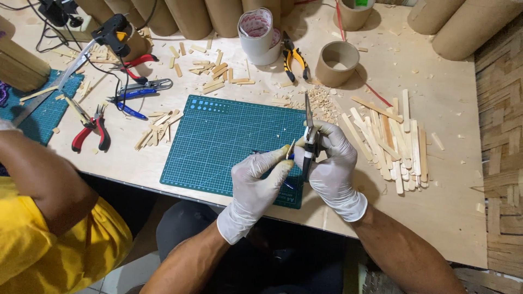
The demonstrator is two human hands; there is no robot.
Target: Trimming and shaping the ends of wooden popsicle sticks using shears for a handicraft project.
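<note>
Both my hands wear white gloves and meet over the near right corner of a green cutting mat [218, 141]. My left hand [259, 177] pinches a small piece of wooden stick [290, 149] between thumb and forefinger. My right hand [329, 163] grips a pair of cutting pliers [309, 130] with black handles, jaws pointing away from me, right beside the stick piece. A pile of flat wooden sticks [395, 139] lies just right of my right hand.
Red-handled pliers [90, 130], blue-handled snips [136, 92], a glue gun [114, 32], yellow pliers [295, 60], tape rolls [257, 35], cardboard tubes [336, 62] and stick offcuts [218, 73] lie on the plywood table [452, 207]. A person in yellow [49, 218] sits at left.
</note>
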